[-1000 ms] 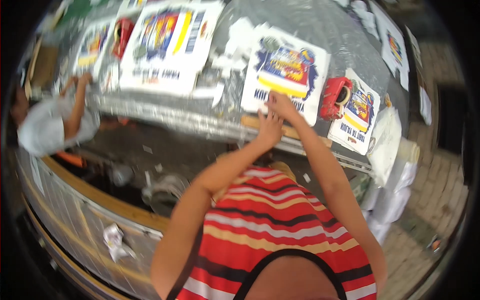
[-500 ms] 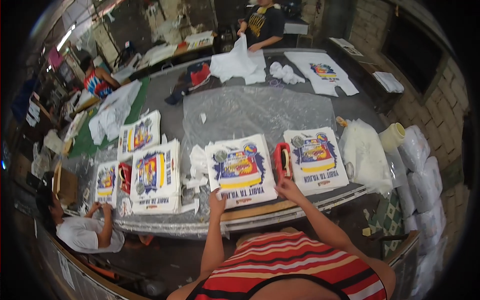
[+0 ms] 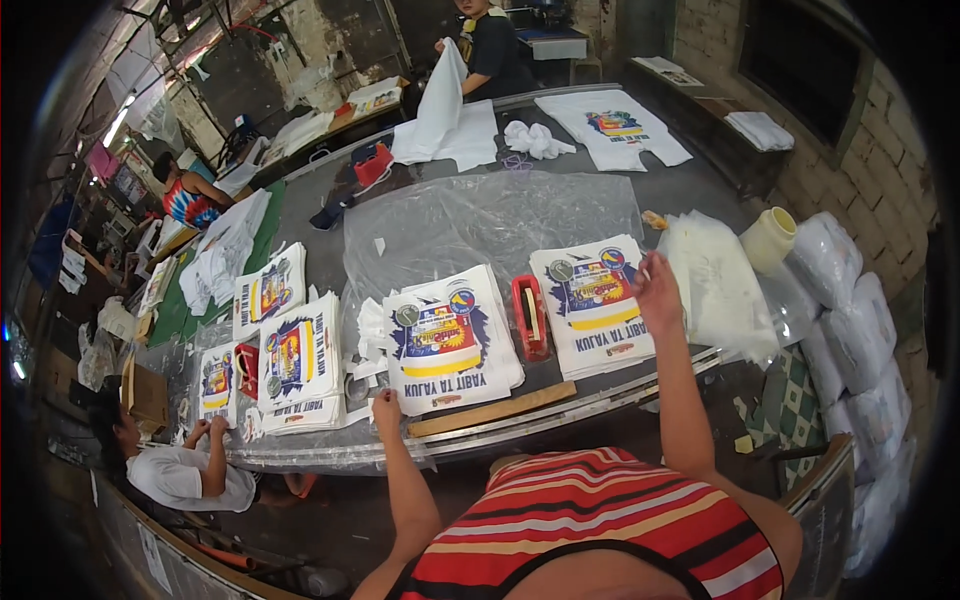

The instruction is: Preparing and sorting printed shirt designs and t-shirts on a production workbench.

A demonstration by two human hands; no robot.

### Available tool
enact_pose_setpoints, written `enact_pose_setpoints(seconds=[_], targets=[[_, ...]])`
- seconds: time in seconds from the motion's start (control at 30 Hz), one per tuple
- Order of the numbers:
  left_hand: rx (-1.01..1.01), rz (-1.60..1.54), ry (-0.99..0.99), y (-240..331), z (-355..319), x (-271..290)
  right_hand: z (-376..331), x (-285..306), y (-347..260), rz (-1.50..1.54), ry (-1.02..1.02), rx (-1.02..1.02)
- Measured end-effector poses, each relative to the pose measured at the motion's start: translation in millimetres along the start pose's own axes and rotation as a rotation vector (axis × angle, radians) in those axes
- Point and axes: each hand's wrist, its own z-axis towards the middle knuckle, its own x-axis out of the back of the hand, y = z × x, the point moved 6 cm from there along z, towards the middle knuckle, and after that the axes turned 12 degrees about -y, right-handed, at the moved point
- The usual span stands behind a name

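Printed shirt stacks lie on the counter (image 3: 600, 395) at twelve o'clock from the person. The right hand (image 3: 657, 290) rests flat and open on the right stack (image 3: 598, 302); the left hand (image 3: 386, 410) touches the near edge of the middle stack (image 3: 448, 345), fingers loosely bent. Both hands are wide apart and grip nothing. A red tape dispenser (image 3: 530, 318) stands between the stacks, its long axis pointing away. Clear plastic bags (image 3: 715, 285) lie at two o'clock.

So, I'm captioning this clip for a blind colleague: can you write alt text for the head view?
Seen from above, a person in a red striped top rests the left hand at the near edge of a stack of printed shirts and the right hand on a second stack. A red tape dispenser sits between the stacks on a long grey table.
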Motion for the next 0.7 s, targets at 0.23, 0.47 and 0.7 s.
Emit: enact_pose_setpoints(seconds=[0.23,0.47,0.7], targets=[[-0.018,-0.318,0.304,19,-94,11,-81,17,140,-0.308,-0.160,-0.629],[-0.014,-1.424,-0.306,80,-209,-41,-244,14,273,-0.079,-0.276,-1.474],[-0.065,-1.124,-0.955,170,-291,-136,-150,48,279,0.022,-0.254,-1.029]])
